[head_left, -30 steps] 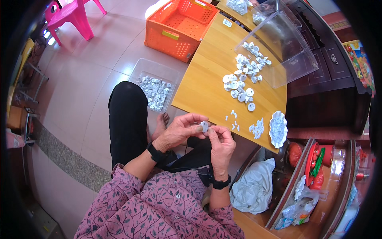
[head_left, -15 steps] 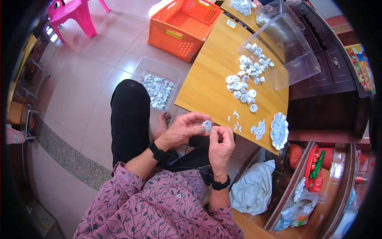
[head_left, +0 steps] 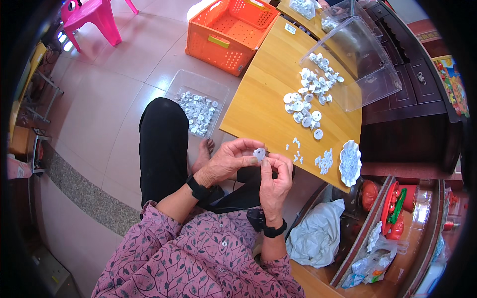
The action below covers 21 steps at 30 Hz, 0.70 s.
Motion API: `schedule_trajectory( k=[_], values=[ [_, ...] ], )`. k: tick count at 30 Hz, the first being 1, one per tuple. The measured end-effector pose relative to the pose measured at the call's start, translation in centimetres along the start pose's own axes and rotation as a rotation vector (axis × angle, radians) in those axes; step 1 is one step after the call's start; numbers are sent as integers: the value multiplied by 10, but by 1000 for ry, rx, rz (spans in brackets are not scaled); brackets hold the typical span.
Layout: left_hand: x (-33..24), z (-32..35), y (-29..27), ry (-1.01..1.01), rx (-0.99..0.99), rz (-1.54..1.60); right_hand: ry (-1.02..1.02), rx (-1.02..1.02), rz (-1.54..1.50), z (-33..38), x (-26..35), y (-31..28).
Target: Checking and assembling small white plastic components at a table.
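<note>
— So, starting at the left, what is on the floor?

— A clear shallow tray [head_left: 173, 92] of small white plastic parts sits on the tiles beside the person's knee, with an orange crate [head_left: 229, 31] further up.

— And the hands?

— Both are raised over the lap, meeting in front of the wooden table's [head_left: 258, 99] near edge. The left hand [head_left: 229, 160] curls its fingers around a small round white disc [head_left: 259, 153], pinching it at the rim. The right hand [head_left: 275, 180] comes up from below with thumb and forefinger closed on the same piece, or on a tinier bit pressed against it; I cannot tell which.

— Which step does that look like?

— Fitting one small part into the disc, I would judge. The next move seems to call for a firm, square press between the fingertips, with the disc kept from tilting.

— How does the disc look?

— Pale, flat, coin-like, much like the loose white discs [head_left: 303, 107] spread on the table to the right, near a tipped clear tub [head_left: 367, 74] and a scalloped white dish [head_left: 350, 163] by the corner.
</note>
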State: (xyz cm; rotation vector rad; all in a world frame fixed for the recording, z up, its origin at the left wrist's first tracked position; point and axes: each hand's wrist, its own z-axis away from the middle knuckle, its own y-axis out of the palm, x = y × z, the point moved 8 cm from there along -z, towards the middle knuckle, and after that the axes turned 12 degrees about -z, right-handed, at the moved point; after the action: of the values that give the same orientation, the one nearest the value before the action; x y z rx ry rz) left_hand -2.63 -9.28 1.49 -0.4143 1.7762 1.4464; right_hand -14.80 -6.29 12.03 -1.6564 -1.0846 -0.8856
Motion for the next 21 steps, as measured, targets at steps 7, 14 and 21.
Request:
schedule_trajectory(
  k=[7,14,21],
  values=[
    [-2,0,1,21,14,-45,12,3,-2,-1,0,1],
    [-5,0,3,36,30,-67,17,-4,-3,-1,-1,1],
    [-8,0,5,36,42,-94,28,-17,-1,-1,-2,1]
  ],
)
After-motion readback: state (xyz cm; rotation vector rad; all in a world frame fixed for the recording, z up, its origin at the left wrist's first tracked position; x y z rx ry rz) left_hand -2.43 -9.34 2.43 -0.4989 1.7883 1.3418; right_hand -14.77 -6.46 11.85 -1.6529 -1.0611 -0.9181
